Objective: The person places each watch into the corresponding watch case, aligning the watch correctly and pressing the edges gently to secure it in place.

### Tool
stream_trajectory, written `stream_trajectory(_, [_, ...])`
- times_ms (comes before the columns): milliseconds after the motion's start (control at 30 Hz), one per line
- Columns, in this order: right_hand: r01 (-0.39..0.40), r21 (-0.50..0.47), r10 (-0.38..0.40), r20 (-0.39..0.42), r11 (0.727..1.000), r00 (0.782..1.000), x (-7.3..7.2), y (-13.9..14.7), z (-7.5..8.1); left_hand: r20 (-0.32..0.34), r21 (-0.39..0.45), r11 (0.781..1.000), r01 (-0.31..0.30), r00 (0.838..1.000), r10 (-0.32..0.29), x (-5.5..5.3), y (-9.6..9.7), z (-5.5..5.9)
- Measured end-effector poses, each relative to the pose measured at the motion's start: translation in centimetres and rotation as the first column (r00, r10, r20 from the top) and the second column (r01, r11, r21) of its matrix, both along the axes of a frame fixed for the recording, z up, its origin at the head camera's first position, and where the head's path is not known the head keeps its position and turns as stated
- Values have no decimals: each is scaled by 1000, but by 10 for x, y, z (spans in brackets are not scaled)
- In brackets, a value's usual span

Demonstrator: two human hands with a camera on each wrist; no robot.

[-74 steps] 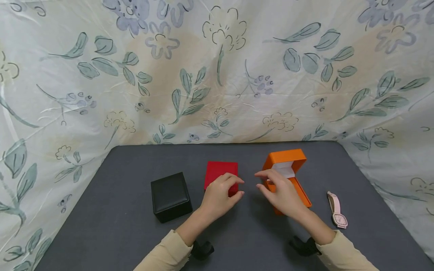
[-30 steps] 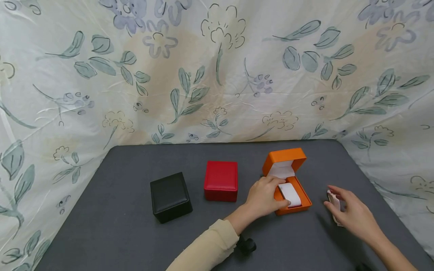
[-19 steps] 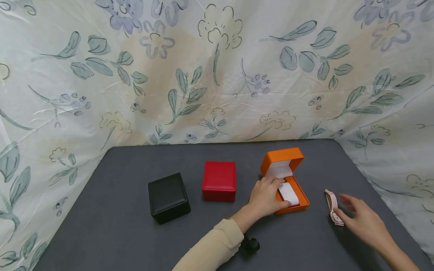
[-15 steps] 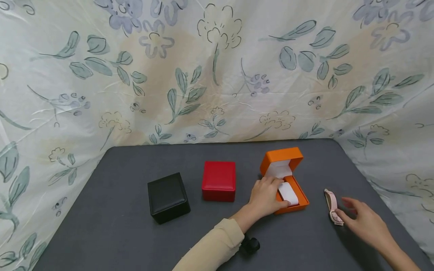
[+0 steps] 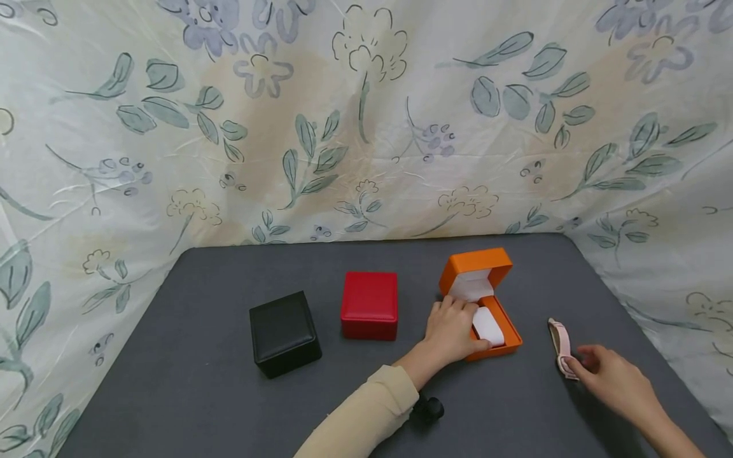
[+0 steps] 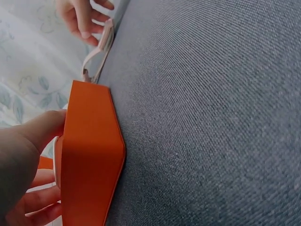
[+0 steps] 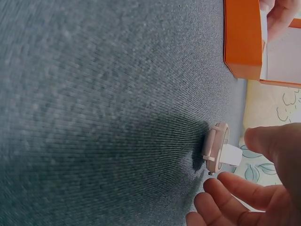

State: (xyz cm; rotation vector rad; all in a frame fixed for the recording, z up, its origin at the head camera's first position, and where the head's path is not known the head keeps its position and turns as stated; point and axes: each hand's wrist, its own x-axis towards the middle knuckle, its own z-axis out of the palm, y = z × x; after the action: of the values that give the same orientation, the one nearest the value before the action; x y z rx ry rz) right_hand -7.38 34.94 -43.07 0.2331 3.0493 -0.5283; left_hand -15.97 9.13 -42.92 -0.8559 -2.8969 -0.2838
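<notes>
The orange watch box [image 5: 498, 343] stands with its lid raised. My left hand [image 5: 449, 331] reaches into it, thumb at the near end of the white watch cushion [image 5: 488, 327] and fingers at its far end, holding it. In the left wrist view, the box's orange wall [image 6: 91, 155] hides part of those fingers. Farther right, a pink wristwatch [image 5: 561, 346] lies on its side on the table. My right hand [image 5: 621, 385] is beside it; in the right wrist view the thumb and fingers are spread around the watch [image 7: 216, 148], not closed on it.
A closed red box [image 5: 369, 305] and a closed black box [image 5: 284, 334] stand to the left on the dark grey table [image 5: 189, 381]. A floral curtain [image 5: 366, 127] hangs behind the table.
Both hands have come apart from the middle: the left onto the cushion in the orange box, the right to the watch. Lately the right hand has shifted slightly towards the near end of the watch.
</notes>
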Motion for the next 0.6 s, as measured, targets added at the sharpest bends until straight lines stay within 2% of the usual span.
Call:
stream_trajectory(167, [2,-6,-2,25,1000,1000,0,-1,-2,11,-25,1000,1,1000,-1,-3,2,0])
stream_trajectory(467, [-8,10,9,-18,1000,1000,0,-3,-9,-7,-42,999,13,1000,-13,-2,2,2])
stream_trajectory(600, [-15,11,15,-35,1000,999,0,-4,-9,-40,-35,999,23,999,-24,-2,3,1])
